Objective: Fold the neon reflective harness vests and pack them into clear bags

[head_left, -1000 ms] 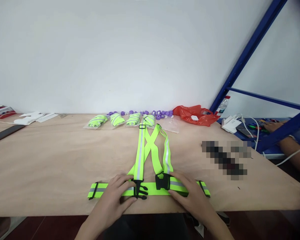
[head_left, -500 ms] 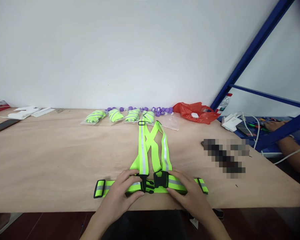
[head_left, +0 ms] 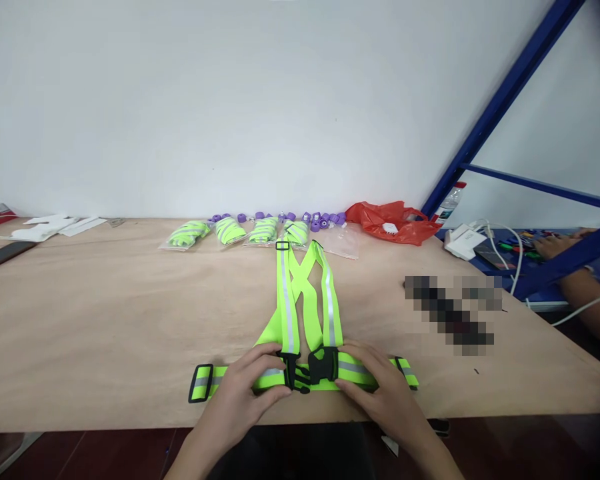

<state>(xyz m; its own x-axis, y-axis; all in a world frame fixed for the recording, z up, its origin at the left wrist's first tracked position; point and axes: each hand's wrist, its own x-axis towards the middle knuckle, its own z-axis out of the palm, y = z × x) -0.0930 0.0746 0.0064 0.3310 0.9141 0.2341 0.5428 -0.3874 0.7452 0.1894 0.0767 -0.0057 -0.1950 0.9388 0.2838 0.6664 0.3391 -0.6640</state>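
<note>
Left hand (head_left: 245, 393) pinching male buckle half (head_left: 293, 373), right hand (head_left: 380, 387) gripping female half (head_left: 325, 365), yellow reflective belt (head_left: 360, 370) flat on counter (head_left: 105, 333)

Both forearms reach forward from the lower edge, the left hand (head_left: 240, 393) and right hand (head_left: 380, 387) lying palm down, close together, fingers curled lightly and thumbs pointing inward toward each other.

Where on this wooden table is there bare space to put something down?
The widest bare stretch of the plywood table lies left of the neon-yellow reflective strap vest, before the bagged vests. A smaller patch lies between vest and blurred item. The back edge is crowded: purple caps, red plastic bag. Left hand and right hand cover the black buckle.
</note>
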